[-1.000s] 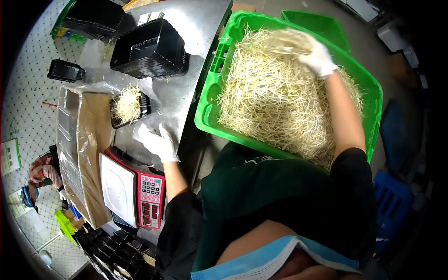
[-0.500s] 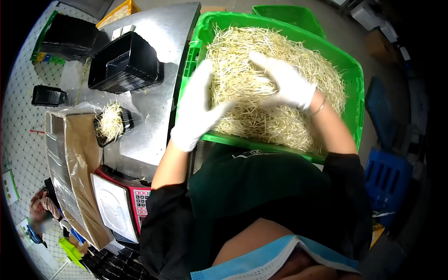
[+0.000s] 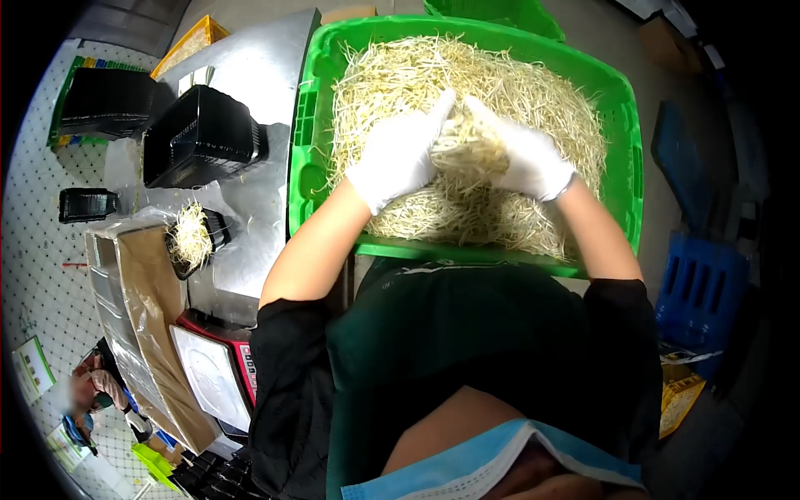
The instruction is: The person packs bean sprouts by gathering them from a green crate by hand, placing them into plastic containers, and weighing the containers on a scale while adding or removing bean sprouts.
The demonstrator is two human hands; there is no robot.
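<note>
A green crate [image 3: 612, 196] full of pale bean sprouts [image 3: 542, 100] stands in front of me. My white-gloved left hand [image 3: 400, 154] is over the sprouts and cups one side of a loose clump. From the other side, my right hand [image 3: 533, 158], also gloved, closes round the same clump of bean sprouts [image 3: 467, 148]. The clump sits between both palms, slightly blurred. To the left, a small black tray [image 3: 218, 229] heaped with sprouts [image 3: 193, 236] rests on the metal table [image 3: 275, 67].
Stacked black trays [image 3: 204, 137] stand on the table, with a cardboard box [image 3: 154, 325] and a red-edged scale [image 3: 212, 371] nearer me. A blue plastic crate [image 3: 700, 287] is at right. Another person [image 3: 100, 387] appears at lower left.
My left hand has moved right from the crate's edge into the sprouts. Both hands have come together around a clump. The view has shifted slightly.
</note>
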